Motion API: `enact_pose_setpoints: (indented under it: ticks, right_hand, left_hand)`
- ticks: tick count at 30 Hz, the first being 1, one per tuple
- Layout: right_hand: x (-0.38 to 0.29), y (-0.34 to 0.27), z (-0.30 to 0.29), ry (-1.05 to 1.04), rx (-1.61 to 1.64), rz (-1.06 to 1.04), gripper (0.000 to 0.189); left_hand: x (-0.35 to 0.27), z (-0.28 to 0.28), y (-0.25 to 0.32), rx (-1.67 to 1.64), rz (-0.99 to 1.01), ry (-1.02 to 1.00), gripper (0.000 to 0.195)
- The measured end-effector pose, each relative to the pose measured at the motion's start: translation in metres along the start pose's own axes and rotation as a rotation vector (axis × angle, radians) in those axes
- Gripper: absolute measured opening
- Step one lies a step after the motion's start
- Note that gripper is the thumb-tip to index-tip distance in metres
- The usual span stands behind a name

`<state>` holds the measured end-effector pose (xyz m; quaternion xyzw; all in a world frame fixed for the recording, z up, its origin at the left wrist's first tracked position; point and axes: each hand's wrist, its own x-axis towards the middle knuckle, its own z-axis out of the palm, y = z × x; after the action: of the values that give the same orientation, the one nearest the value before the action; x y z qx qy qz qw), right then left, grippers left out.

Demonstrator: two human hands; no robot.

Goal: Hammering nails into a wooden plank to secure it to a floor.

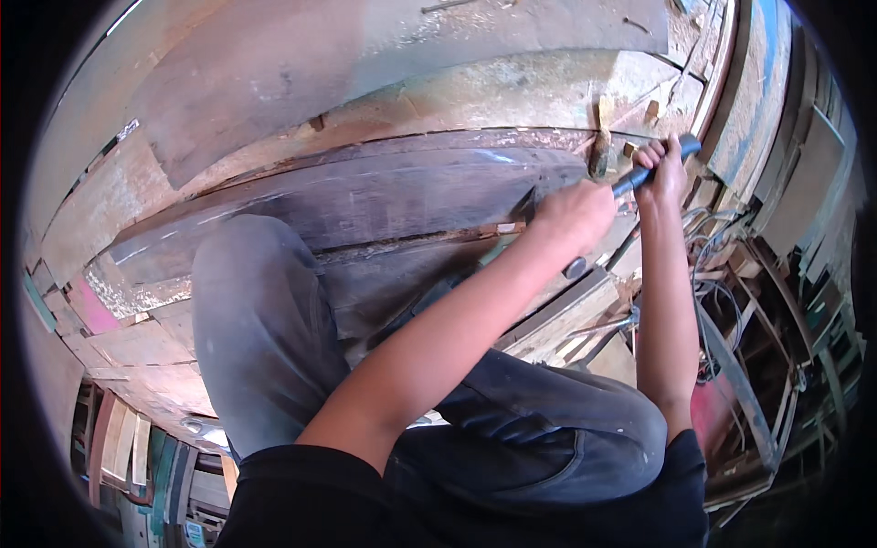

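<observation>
My right hand (661,170) is closed around the black grip of a long-handled hand tool (634,179), near its outer end. My left hand (579,214), slightly blurred, is closed lower on the same handle and hides part of it. What kind of tool it is cannot be told. A dark round end (575,268) shows just below my left wrist; whether it belongs to the tool is unclear. Beside my left hand lies a long, dark, curved-looking wooden plank (411,195), which runs leftwards past my raised knee. A narrow wooden piece (601,140) stands by its right end.
Worn boards (479,89) with sawdust and nails (637,26) cover the surface ahead. Tangled cables (716,301) and a frame of wood (740,390) are at the right. Stacked timber pieces (123,438) are at lower left. My bent knees flank the work area.
</observation>
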<state>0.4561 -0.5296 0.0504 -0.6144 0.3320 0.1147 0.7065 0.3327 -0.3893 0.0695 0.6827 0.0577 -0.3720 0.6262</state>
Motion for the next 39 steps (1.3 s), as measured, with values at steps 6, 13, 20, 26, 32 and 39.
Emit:
enact_pose_setpoints:
  ticks: [6,13,20,26,32,39]
  right_hand:
    - [0.002,-0.002,0.040,-0.027,-0.165,-0.016,0.029]
    - [0.012,-0.008,0.053,-0.174,-0.187,0.009,0.030]
    - [0.026,-0.001,0.031,-0.095,-0.131,0.079,0.026]
    - [0.044,0.005,0.023,-0.058,-0.089,0.166,0.027]
    - [0.052,0.013,0.026,-0.075,-0.106,0.206,0.027]
    - [0.042,0.008,0.026,-0.041,-0.129,0.102,0.023]
  left_hand:
    - [-0.001,-0.009,0.004,-0.143,-0.062,0.098,0.036]
    - [0.002,-0.004,0.002,-0.295,-0.038,0.257,0.038]
    - [0.007,-0.006,0.004,-0.241,-0.053,0.177,0.037]
    - [0.019,-0.004,0.001,-0.282,-0.038,0.167,0.037]
    - [0.022,-0.006,0.002,-0.369,-0.098,0.148,0.037]
    - [0.022,-0.010,0.002,-0.289,-0.086,0.107,0.039]
